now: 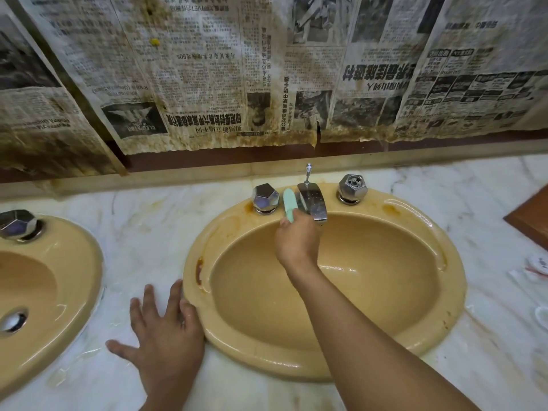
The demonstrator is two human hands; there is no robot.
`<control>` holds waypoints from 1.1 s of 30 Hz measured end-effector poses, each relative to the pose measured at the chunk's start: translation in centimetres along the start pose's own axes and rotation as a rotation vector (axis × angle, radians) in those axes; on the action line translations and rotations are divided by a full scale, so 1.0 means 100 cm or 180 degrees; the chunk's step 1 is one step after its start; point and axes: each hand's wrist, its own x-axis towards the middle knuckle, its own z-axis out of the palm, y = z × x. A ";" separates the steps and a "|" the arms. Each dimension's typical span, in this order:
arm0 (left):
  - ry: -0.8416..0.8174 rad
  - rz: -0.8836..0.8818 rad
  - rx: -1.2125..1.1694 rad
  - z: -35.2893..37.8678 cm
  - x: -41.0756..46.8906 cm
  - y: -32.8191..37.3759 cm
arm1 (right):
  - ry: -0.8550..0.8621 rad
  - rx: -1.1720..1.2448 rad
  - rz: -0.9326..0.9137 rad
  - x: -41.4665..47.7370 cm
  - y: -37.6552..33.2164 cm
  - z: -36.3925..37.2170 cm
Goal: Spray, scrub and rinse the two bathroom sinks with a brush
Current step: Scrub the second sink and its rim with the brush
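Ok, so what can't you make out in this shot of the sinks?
Head view only:
- Bristles of the green brush: turned toward the spout, barely visible; the right hand covers the handle's end.
- Right sink's drain: not in sight, probably behind the right forearm.
- Left sink: cut off by the left edge.
- White objects on the counter: blurred and cut by the right edge.

Tan sinks (444, 295), mint-green brush (288, 204), chrome taps (312, 203), white-veined marble counter (142, 241), b&w newspaper (207, 69)

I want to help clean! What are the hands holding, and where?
The right hand grips the mint-green plastic brush by its handle's lower end. The left hand holds nothing, resting flat on the white marble counter.
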 end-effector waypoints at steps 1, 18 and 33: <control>0.0001 0.0006 -0.0003 0.000 0.000 0.000 | 0.0075 -0.0035 0.0036 0.005 -0.002 0.007; 0.0035 0.0068 -0.0067 0.001 0.003 0.001 | 0.0279 0.1038 0.0763 0.022 -0.012 0.047; 0.0050 0.0104 -0.0049 0.002 0.005 -0.001 | -0.0172 0.1227 0.0913 0.001 0.010 0.015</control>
